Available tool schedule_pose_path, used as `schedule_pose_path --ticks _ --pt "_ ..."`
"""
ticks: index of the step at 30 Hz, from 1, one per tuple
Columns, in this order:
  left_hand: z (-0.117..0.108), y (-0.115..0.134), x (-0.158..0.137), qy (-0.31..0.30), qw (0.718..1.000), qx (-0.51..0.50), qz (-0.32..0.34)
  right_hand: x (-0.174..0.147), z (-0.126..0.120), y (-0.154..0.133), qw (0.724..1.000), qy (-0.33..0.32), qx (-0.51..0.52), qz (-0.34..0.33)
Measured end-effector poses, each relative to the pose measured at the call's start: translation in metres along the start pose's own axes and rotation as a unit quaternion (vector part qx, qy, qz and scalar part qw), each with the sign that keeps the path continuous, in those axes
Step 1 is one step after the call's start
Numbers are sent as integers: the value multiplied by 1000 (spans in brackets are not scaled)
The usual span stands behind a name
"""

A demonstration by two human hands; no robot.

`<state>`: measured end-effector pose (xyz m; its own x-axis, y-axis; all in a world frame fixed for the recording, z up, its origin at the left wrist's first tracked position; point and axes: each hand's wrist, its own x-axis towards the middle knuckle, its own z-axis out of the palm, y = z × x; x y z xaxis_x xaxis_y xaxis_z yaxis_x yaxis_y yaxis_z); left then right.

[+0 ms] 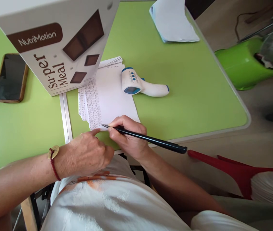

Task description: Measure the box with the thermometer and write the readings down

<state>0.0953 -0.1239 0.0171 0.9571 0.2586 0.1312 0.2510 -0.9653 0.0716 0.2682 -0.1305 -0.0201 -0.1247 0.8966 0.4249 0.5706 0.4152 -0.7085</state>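
Observation:
My right hand (129, 133) is closed round a black pen (151, 139), its tip at the lower left of a white sheet of paper (114, 102). Rows of small handwriting fill a strip along the left of this sheet. More written sheets fan out beneath it. My left hand (90, 152) lies at the table's near edge, its index finger stretched out to the sheet's bottom edge and its other fingers bent. I see nothing held in it. A white and blue infrared thermometer (138, 85) rests partly on the paper. The NutriMotion box (54, 48) stands just beyond the sheets.
On the green table (187, 83), a phone (11, 78) lies left of the box and folded white paper (172, 22) lies at the far side. To the right are a green plastic bin (240, 64) and something red and curved (237, 173), beside the table.

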Motion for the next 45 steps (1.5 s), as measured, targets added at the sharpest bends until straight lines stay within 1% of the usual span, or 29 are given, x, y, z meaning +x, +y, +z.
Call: schedule_pose_path --ticks 4,13,16,20,28,37,45 --pt "1 0 0 1 1000 5 2 1 0 -1 1000 -11 -6 -1" --pt "0 0 1 2 1000 3 0 1 0 -1 1000 -13 3 -9" --pt "0 1 0 -1 1000 5 4 0 -1 0 1000 -10 11 2" --pt "2 0 0 6 1000 6 2 -1 -1 1 1000 0 1 15" --pt "1 0 0 22 1000 5 1 1 0 -1 1000 -3 7 0" --pt "1 0 -1 9 1000 0 3 -1 -1 0 1000 10 -7 7" --pt "2 0 0 27 1000 2 -5 0 0 -1 1000 -2 8 8"
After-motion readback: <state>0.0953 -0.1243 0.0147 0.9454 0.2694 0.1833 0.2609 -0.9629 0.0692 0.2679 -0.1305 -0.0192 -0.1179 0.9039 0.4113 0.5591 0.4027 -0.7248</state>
